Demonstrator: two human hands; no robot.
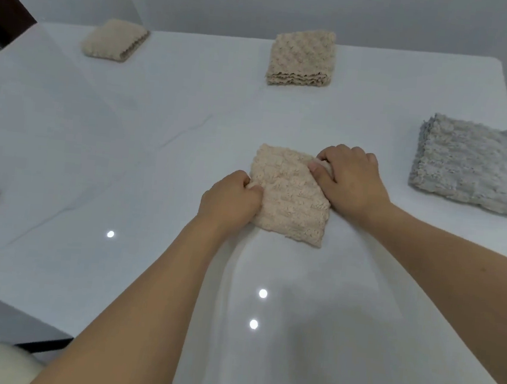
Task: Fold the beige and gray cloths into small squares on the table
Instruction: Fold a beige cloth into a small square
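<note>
Centrally on the table [154,182], a beige cloth [290,195] is held between both hands, and every place below is given from this cloth. It is already folded down to a thick, roughly square pad, slightly longer toward the person than across, and turned a little so that its near corner points to the right. The left hand [229,200] is clenched on its left edge, fingers and thumb curled round the fabric. The right hand [350,182] is at the far right corner, where a fold of cloth is pinched under thumb and fingers. Both hands are thus touching it, one on each side, neither nearer than the other. Any last fold or squaring is judged to run across this left-right span. To the right, well apart, a gray cloth [473,165] is seen lying folded; beyond, two more beige squares [302,57] are set down.
</note>
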